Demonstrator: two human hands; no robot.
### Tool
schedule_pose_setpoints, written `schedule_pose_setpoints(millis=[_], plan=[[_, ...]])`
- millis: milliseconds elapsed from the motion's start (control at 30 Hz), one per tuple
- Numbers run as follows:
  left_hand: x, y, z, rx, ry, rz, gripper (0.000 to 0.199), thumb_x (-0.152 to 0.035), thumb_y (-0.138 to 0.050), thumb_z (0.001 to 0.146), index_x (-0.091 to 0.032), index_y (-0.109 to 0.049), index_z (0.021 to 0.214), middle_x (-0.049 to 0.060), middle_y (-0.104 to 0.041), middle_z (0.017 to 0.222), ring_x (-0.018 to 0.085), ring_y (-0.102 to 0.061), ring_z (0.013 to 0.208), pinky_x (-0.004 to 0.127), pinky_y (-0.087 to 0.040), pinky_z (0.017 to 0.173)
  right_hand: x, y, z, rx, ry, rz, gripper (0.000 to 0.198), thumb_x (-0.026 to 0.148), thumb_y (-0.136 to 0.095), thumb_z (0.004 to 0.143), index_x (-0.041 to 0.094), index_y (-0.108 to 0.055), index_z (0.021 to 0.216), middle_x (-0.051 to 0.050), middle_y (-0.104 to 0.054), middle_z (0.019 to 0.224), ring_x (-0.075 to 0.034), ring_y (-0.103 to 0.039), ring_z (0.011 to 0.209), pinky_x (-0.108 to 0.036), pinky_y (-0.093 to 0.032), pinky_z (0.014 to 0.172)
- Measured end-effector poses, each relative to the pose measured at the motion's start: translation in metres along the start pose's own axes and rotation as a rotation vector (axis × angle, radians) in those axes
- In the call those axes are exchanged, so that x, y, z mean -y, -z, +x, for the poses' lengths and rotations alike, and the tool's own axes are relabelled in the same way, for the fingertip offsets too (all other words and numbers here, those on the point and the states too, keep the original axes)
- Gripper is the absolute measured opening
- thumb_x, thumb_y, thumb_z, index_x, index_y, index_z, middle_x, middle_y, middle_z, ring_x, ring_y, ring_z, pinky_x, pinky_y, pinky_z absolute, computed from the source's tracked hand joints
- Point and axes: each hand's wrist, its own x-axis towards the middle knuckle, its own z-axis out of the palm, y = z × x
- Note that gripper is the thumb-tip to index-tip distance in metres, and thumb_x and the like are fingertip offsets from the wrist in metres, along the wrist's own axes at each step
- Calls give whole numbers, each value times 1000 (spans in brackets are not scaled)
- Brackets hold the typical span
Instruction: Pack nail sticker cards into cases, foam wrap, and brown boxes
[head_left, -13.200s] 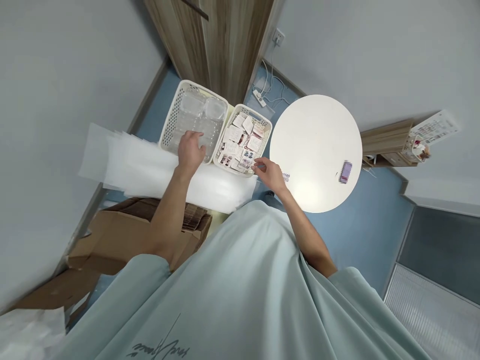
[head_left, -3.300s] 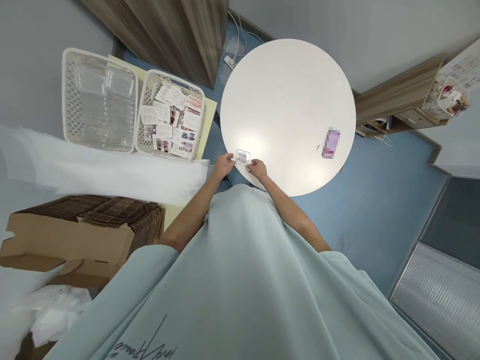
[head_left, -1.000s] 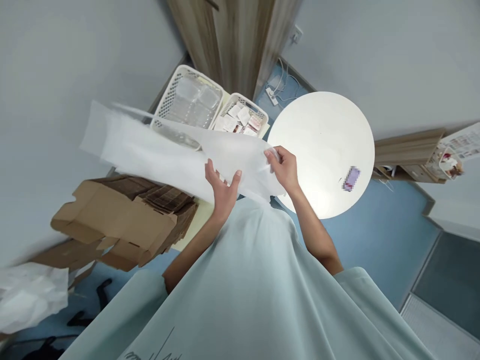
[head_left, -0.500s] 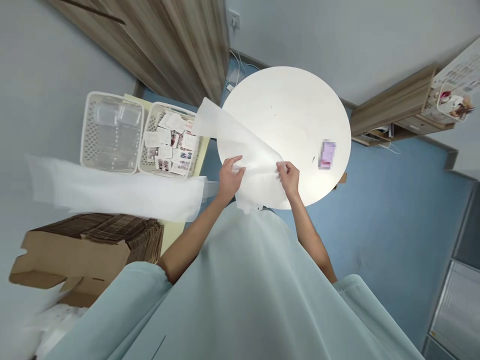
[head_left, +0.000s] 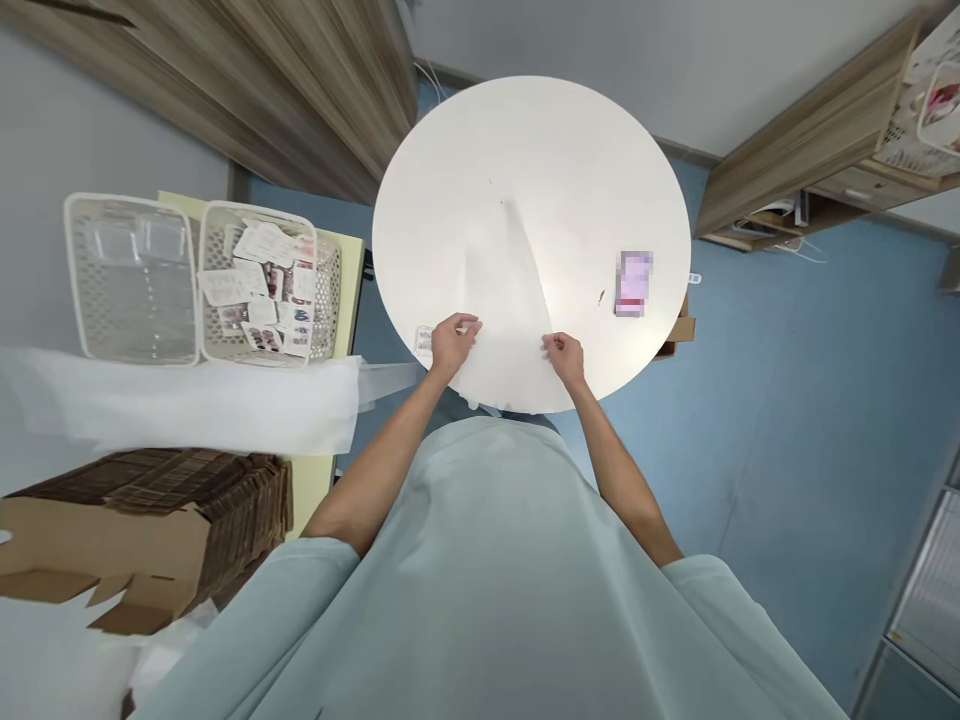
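A thin, translucent white foam sheet (head_left: 506, 320) lies over the near part of the round white table (head_left: 577, 150), its narrow end pointing to the far side. My left hand (head_left: 454, 345) pinches the sheet's left edge between thumb and fingers. On the opposite edge, my right hand (head_left: 564, 357) grips the sheet in a similar pinch. Just left of my left hand, a small clear packet (head_left: 424, 341) with printed marks rests at the table's rim. A pixelated purple-pink rectangular item (head_left: 634, 284) sits to the right of the sheet.
Left of me, a white basket (head_left: 259, 212) holds several small labelled packs, beside another basket (head_left: 75, 270) of clear plastic trays. Long white foam sheets (head_left: 225, 405) lie in front of them, with folded cardboard boxes (head_left: 187, 500) nearer. A wooden cabinet (head_left: 810, 140) stands right.
The sheet's far end has swung from the upper left onto the table, and it now lies flatter between my hands. The small packet by my left hand has come into view.
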Motion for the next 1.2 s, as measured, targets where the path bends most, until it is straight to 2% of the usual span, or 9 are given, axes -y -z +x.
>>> schedule_pose_setpoints(millis=[200, 300, 400, 533, 633, 733, 833, 1033, 1200], plan=[[18, 4, 8, 176, -31, 75, 32, -26, -79, 83, -22, -83, 114, 6, -85, 110, 21, -67, 80, 37, -59, 85, -12, -5, 17, 33, -34, -78, 23, 42, -69, 98, 25, -67, 83, -4, -84, 93, -21, -76, 77, -33, -57, 79], [21, 5, 10, 153, -14, 120, 33, -22, -77, 85, -22, -82, 117, 7, -84, 111, 23, -70, 85, 39, -59, 90, -12, -6, 28, 43, -43, -117, 20, 40, -70, 96, 25, -67, 83, -4, -84, 93, -21, -75, 76, -34, -57, 80], [24, 12, 14, 100, -59, 183, 36, -16, -71, 87, -22, -80, 122, 9, -79, 134, 24, -74, 96, 40, -60, 98, -10, -6, 40, 41, -43, -148, 20, 40, -71, 96, 25, -66, 84, -4, -83, 93, -21, -76, 76, -35, -57, 81], [38, 38, 22, 84, -171, 361, 41, -15, -65, 92, -22, -77, 131, 11, -71, 143, 29, -73, 118, 46, -59, 111, -10, -5, 54, 38, -31, -208, 19, 41, -69, 97, 25, -67, 86, -3, -83, 93, -22, -77, 80, -35, -58, 83], [57, 64, 25, 93, -234, 500, 45, -20, -74, 89, -22, -75, 133, 13, -66, 149, 39, -58, 145, 55, -50, 125, -12, -3, 62, 26, -28, -245, 19, 42, -69, 97, 25, -67, 88, -4, -83, 95, -23, -77, 83, -35, -57, 84], [76, 82, 24, 173, -246, 581, 58, -21, -85, 79, -21, -73, 136, 16, -61, 156, 45, -50, 149, 62, -45, 129, -14, 0, 68, -3, -15, -255, 20, 42, -68, 98, 26, -66, 88, -4, -82, 96, -23, -76, 85, -36, -56, 84], [86, 90, 20, 226, -253, 641, 64, -19, -81, 80, -21, -69, 144, 18, -57, 160, 47, -50, 147, 66, -49, 124, -15, 4, 71, -29, 7, -253, 20, 43, -67, 99, 25, -67, 90, -5, -82, 98, -24, -76, 88, -37, -56, 87], [75, 81, 7, 191, -266, 675, 67, -25, -79, 81, -21, -65, 146, 19, -61, 153, 46, -55, 143, 61, -53, 121, -16, 11, 61, -75, -9, -273, 22, 42, -71, 98, 23, -71, 109, -8, -82, 103, -26, -76, 96, -38, -56, 91], [52, 37, -12, 227, -349, 619, 74, -35, -79, 86, -17, -58, 154, 22, -57, 157, 44, -53, 146, 57, -55, 119, -27, 15, 33, -75, -42, -261, 31, 42, -72, 99, 23, -69, 123, -9, -82, 111, -26, -76, 100, -38, -57, 91]])
